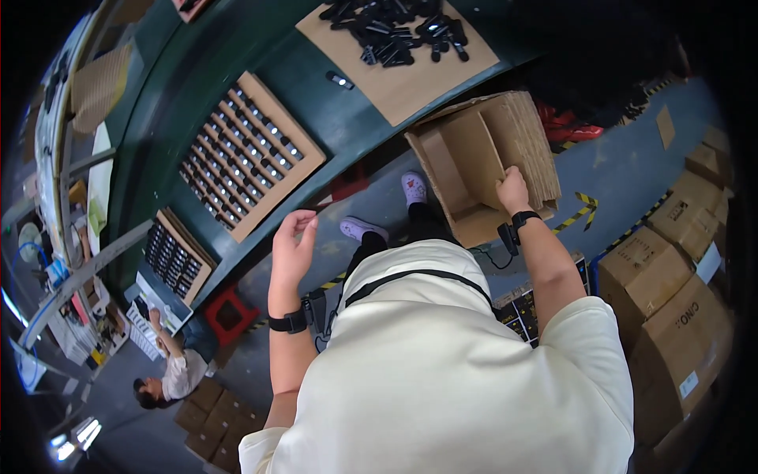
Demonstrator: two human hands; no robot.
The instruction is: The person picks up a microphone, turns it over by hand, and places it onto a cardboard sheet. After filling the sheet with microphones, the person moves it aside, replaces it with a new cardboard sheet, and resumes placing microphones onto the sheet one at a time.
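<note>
My right hand (pixel 513 192) is closed on the edge of a brown cardboard sheet (pixel 482 154) standing upright inside an open carton (pixel 434 162). More cardboard sheets (pixel 537 142) stand packed together along the carton's right side. My left hand (pixel 294 245) is raised by the table's edge with nothing in it, its fingers loosely bent and the thumb apart. Nearest to it is a cardboard tray (pixel 304 167) on the dark green table (pixel 347 126), filled with rows of small black pieces with shiny ends (pixel 245 150).
A pile of black pieces (pixel 387 35) lies on a cardboard sheet (pixel 403 91), with one loose black piece (pixel 339 80) beside it. A second filled tray (pixel 178 257) is farther left. Closed cartons (pixel 643 268) are stacked at right. A person (pixel 181 371) works beyond a red stool (pixel 230 314).
</note>
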